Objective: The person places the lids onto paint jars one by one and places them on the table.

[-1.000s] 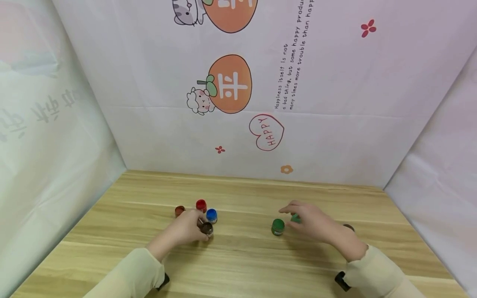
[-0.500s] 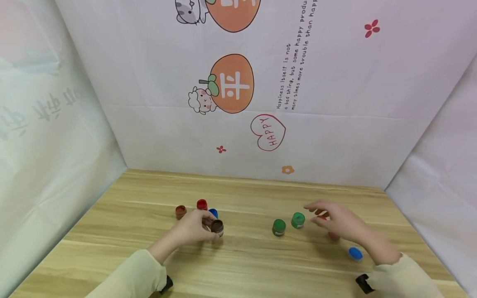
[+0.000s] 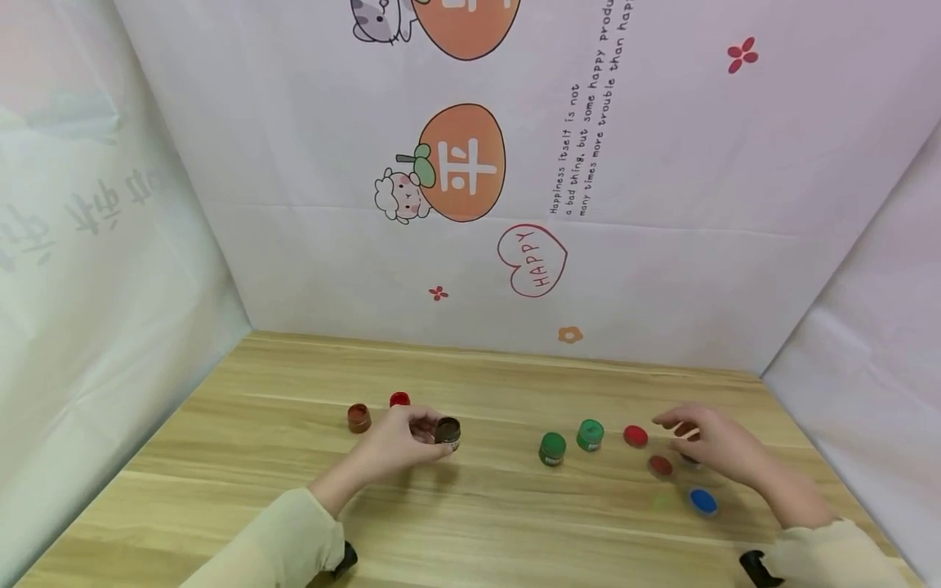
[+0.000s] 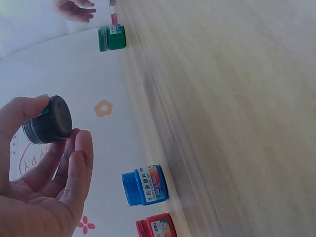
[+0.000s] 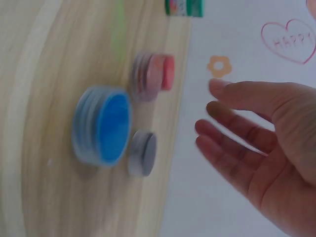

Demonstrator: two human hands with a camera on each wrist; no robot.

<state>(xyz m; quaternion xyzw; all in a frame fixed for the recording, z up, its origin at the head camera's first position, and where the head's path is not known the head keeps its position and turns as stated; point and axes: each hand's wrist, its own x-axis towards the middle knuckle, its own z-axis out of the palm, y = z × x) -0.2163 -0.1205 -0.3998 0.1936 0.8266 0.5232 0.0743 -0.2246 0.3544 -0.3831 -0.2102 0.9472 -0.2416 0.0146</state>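
My left hand [image 3: 397, 437] pinches a small dark brown paint jar [image 3: 448, 433] between thumb and fingers. In the left wrist view this jar [image 4: 49, 121] is raised above the tabletop, its lid off in the head view. A blue paint jar [image 4: 145, 185] stands below the left hand; in the head view that hand hides it. My right hand [image 3: 724, 445], fingers loosely bent and holding nothing, hovers at the right over a dark grey lid [image 5: 143, 153]. Around it lie a blue lid [image 3: 703, 501], a red lid [image 3: 635, 436] and a reddish-brown lid [image 3: 661, 465].
Two green paint jars, one darker [image 3: 552, 448] and one lighter [image 3: 590, 434], stand right of centre between the hands. An uncapped reddish-brown jar [image 3: 359, 418] and a red jar [image 3: 400, 399] are at the left. Printed white cloth [image 3: 662, 269] walls the wooden table [image 3: 485, 523].
My left hand has lifted the dark brown jar and carried it rightward. The right hand has moved right, away from the green jars, uncovering the lighter green jar and several lids.
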